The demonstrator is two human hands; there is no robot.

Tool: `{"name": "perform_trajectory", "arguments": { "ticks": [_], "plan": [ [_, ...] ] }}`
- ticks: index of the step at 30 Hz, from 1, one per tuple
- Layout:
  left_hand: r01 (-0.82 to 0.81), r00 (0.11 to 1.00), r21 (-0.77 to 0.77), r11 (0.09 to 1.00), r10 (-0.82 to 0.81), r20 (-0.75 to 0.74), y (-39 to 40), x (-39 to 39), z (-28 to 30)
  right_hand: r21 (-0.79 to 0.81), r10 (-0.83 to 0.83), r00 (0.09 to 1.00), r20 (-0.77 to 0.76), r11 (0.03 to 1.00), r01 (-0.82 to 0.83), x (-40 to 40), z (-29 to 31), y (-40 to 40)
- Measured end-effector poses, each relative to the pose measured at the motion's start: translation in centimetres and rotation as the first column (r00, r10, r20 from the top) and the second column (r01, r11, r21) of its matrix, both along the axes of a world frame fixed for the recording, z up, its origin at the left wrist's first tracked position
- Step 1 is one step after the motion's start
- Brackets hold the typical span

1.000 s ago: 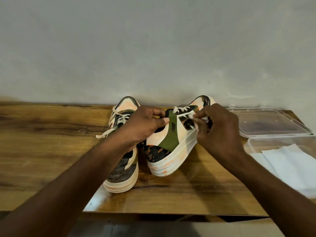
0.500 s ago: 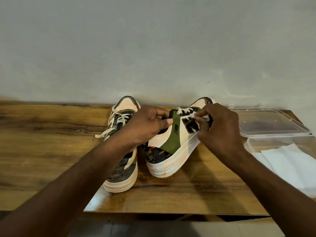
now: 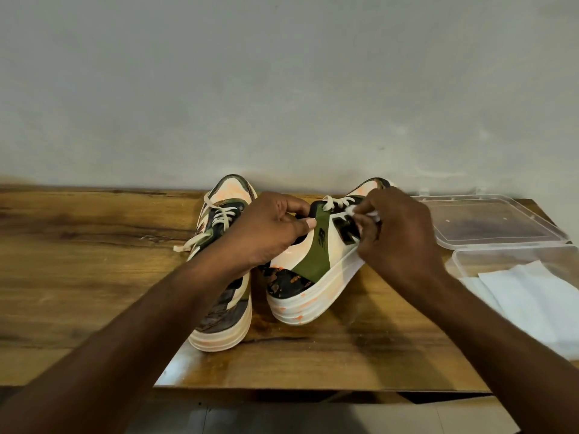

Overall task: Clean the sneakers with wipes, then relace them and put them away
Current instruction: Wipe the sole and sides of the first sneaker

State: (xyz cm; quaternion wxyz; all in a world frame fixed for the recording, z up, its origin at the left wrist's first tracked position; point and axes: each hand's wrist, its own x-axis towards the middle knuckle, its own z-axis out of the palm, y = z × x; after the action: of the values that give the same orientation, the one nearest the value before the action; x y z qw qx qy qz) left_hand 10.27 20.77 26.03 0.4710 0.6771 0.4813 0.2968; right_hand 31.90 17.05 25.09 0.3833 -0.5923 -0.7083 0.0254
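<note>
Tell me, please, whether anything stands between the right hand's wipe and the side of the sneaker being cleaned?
Nothing visible does. The right hand already presses the wipe against the right sneaker near its laces, while the left hand grips its collar.

Lighting: soft, even, moderately bright; no source in view. Shadows: faint, diffuse, cast by the forearms on the wooden table [image 3: 94,277]. Glare: pale sheen along the table's near edge. Distortion: wide-angle bowing toward the borders. Focus: slightly soft throughout; the forearms blurred near the bottom.
</note>
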Motion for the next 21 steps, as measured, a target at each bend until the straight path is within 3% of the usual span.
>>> {"name": "perform_trajectory", "arguments": {
  "ticks": [3, 11, 14, 17, 21],
  "plan": [
    [0.005, 1.000, 0.003, 1.000, -0.005, 0.007, -0.1, 0.0, -0.1, -0.012, -0.039, 0.997, -0.069, 0.999, 0.039, 0.3, 0.0, 0.2],
    [-0.003, 1.000, 0.029, 1.000, 0.004, -0.008, 0.1, -0.2, -0.2, -0.009, 0.169, 0.985, -0.017, 0.985, -0.170, -2.9, 0.0, -1.8],
    [0.009, 1.000, 0.014, 1.000, -0.009, 0.008, 0.0, -0.1, -0.2, -0.040, 0.078, 0.996, 0.030, 0.996, -0.077, -1.0, 0.4, -0.6],
    [0.011, 1.000, 0.004, 1.000, -0.011, 0.019, -0.1, 0.0, -0.1, -0.054, -0.032, 0.999, -0.042, 0.998, 0.029, 0.4, 0.7, 0.2],
    [0.004, 1.000, -0.028, 1.000, -0.004, 0.010, 0.0, 0.1, -0.1, -0.047, 0.037, 0.997, -0.066, 0.998, -0.040, -1.7, 0.6, -1.3]
  ]
}}
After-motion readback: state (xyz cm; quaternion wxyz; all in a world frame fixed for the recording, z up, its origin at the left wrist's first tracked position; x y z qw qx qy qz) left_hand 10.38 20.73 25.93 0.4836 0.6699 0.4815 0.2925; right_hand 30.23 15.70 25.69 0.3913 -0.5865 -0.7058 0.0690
